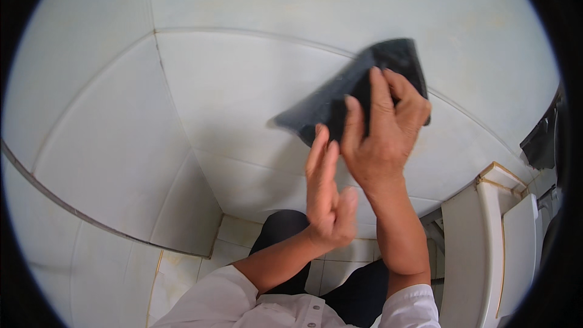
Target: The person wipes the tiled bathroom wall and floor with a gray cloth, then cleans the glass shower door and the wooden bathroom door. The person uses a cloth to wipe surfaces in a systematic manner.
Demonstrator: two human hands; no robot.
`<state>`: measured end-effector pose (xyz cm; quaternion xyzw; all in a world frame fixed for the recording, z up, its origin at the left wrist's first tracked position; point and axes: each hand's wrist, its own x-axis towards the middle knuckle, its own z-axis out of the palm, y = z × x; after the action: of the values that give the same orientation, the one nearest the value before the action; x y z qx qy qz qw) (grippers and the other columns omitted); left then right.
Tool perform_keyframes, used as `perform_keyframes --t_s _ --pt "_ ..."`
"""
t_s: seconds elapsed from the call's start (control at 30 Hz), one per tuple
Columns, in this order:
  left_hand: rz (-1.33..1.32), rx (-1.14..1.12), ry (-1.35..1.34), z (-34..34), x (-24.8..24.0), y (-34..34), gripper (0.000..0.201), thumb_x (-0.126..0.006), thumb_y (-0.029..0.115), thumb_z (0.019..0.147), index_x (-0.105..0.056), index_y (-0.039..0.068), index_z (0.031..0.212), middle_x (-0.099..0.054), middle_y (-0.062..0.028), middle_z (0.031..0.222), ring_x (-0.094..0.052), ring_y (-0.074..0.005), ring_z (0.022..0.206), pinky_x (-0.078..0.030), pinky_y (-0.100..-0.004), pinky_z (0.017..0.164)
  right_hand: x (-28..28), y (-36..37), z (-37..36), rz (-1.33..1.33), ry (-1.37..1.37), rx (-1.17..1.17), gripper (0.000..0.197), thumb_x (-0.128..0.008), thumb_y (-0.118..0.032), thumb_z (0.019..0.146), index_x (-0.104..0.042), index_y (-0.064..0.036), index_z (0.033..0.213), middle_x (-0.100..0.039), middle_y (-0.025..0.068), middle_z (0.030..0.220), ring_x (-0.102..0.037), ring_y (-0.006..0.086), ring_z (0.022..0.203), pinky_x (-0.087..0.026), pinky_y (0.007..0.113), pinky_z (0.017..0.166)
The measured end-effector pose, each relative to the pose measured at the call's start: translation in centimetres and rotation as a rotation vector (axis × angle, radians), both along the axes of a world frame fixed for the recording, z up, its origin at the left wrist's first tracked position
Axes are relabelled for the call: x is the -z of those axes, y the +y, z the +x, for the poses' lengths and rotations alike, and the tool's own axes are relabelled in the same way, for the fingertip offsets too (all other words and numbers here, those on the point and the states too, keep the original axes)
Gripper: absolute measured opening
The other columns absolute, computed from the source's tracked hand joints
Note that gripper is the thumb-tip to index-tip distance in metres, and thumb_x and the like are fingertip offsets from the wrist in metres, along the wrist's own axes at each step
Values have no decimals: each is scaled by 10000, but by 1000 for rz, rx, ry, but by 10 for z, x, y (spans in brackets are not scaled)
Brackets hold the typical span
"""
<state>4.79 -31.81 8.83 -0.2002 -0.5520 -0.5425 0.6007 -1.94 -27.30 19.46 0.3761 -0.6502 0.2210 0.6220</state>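
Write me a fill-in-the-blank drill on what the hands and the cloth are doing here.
1. The right hand presses a ____ cloth against the wall.
2. The wall is covered in large white ____.
3. The left hand is open, fingers straight, and holds ____.
4. The white fixture stands at the lower ____ of the picture.

Missing words: dark; tiles; nothing; right
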Motion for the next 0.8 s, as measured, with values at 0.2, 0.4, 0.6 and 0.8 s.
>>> perform_keyframes --t_s 0.2,0.4,0.6,0.8 --pt "-186 -234 -68 -33 -20 10 647 -510 295 1037 -385 -135 1505 -234 -376 1614 -179 -541 1523 -159 -612 1216 5 32 -7 -181 -23 50 409 -788 49 792 -705 24 1191 -645 148 1038 -590 298 933 -506 373 796" --pt "-261 -429 -106 -46 -31 -17 659 -402 386 1071 -402 -98 1519 -295 -317 1620 -204 -499 1534 -108 -602 1227 2 22 -7 -220 -169 -71 295 -790 13 849 -679 8 1123 -629 78 869 -577 179 641 -489 293 536" --pt "-303 -694 6 -49 -62 -97 563 -473 299 1059 -498 -129 1425 -396 -332 1560 -280 -498 1509 -126 -580 1231 -16 -37 0 -134 -164 -228 254 -798 -19 844 -671 12 1062 -677 115 837 -664 221 644 -524 335 566" --pt "-282 -890 -14 -38 -88 -167 534 -519 207 1004 -493 -160 1391 -317 -330 1602 -239 -488 1522 -156 -592 1226 -20 -94 15 -43 -295 -389 235 -735 -69 901 -650 9 1105 -666 126 754 -668 280 632 -534 371 571"
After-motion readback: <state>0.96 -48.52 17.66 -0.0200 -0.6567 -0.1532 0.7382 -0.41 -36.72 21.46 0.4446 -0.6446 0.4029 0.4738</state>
